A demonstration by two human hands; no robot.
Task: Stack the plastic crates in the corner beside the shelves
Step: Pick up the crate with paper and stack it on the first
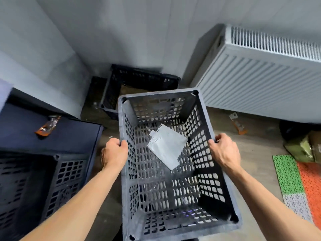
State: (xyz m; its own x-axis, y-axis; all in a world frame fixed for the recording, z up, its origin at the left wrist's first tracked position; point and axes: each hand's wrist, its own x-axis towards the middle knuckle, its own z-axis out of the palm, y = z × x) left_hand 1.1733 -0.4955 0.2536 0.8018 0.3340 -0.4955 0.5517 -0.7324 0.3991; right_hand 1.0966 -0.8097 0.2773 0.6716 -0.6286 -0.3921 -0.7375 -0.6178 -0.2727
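I hold a dark grey perforated plastic crate [173, 188] off the floor in front of me. My left hand [115, 151] grips its left rim and my right hand [223, 150] grips its right rim. A white scrap of paper [166, 146] lies inside it. Beyond it, in the room's corner, a black crate [139, 79] stands on the floor, partly hidden by the held crate. Another dark crate [66, 174] sits at the lower left.
A dark cabinet top [57, 136] at left carries an orange wrapper [47, 126]. A white radiator [260, 80] lines the right wall. Litter [238, 123] lies on the floor below it. Green and orange mats [298, 180] and a greenish bag [304, 148] lie at right.
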